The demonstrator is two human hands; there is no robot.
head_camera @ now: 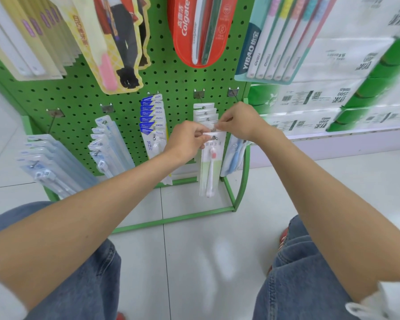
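Both | left hand (pixel 188 140), right hand (pixel 238 121) pinch toothbrush pack (pixel 211 165) top edge | bottom free

Left hand (pixel 187 140) and right hand (pixel 238 121) pinch toothbrush pack (pixel 211 162) top at hook (pixel 214 131), green pegboard (pixel 171 84).

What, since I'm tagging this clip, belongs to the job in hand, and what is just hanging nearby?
In the job: left hand, right hand, white toothbrush pack they pinch, its peg hook, green pegboard rack.
Just nearby: Frog toothbrush packs, Colgate pack, Yibao toothbrush multipack, tissue packs.
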